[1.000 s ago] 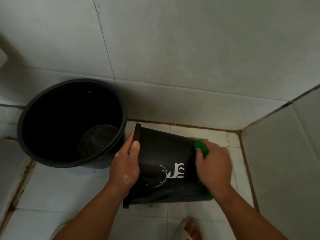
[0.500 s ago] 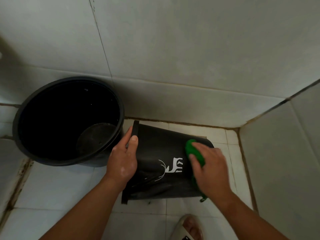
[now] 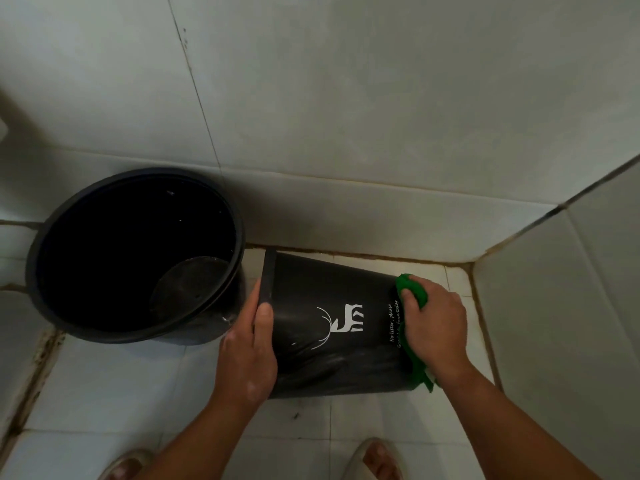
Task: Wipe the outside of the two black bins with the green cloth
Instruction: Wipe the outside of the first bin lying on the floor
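Observation:
A small black bin [image 3: 332, 299] with a white deer print lies on its side on the tiled floor, rim to the left, base to the right. My left hand [image 3: 251, 348] grips its rim, thumb over the edge. My right hand [image 3: 434, 327] holds the green cloth [image 3: 412, 292] against the bin's side near the base; more of the cloth hangs out below the palm. A larger round black bin [image 3: 48, 271] stands upright at the left, its side touching the small bin's rim.
White tiled walls [image 3: 346, 116] close in behind and on the right, forming a corner just past the small bin. Dirty grout lines run along the floor edges. My sandalled feet [image 3: 375, 459] stand at the bottom edge.
My right hand slid the green cloth from the middle of the bin's side back toward its base on the right. My left hand stayed on the rim.

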Demonstrator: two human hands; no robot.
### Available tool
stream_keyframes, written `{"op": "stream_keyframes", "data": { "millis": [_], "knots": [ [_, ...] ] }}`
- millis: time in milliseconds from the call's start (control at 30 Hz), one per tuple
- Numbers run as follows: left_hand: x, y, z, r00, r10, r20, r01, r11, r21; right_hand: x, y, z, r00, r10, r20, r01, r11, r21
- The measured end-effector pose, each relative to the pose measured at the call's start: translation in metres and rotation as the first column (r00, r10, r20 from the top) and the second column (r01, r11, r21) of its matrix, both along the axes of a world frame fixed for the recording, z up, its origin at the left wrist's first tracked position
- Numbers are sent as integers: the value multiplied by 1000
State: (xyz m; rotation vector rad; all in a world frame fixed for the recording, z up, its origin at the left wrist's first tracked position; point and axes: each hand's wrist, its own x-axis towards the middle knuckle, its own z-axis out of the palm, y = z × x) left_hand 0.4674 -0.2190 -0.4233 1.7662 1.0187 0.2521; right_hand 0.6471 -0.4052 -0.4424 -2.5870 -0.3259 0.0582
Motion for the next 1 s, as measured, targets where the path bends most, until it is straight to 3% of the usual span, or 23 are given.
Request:
{"op": "stream_keyframes", "data": {
  "millis": [133,233,333,400,533,700,767,867,1000],
  "knots": [
    [6,3,0,1000,12,9,-11,1000,-16,-24,33,11,964,264,33,-262,964,-48],
    [11,9,3,1000,21,2,-20,999,-39,-56,60,17,873,487,18,-487,874,2],
    [12,15,4,1000,19,22,-18,999,-46,-71,60,16,759,650,47,-648,760,-52],
    [13,15,6,1000,23,16,-22,999,-32,-61,52,13,783,620,34,-618,784,-55],
    [16,14,7,999,50,4,-50,997,-52,-24,20,9,956,293,-16,-293,955,-36],
    [14,12,6,999,29,-14,-30,999,-27,-5,-6,19,985,42,-167,-34,998,48],
    [14,12,7,999,24,-21,-25,999,-27,-3,-1,24,962,48,-269,-15,992,123],
    [14,15,7,1000,11,-18,-11,999,-45,5,-7,38,880,201,-431,-79,956,283],
    [14,16,6,1000,12,-15,-13,999,-48,15,-33,44,800,333,-499,-173,924,340]
  ]
}}
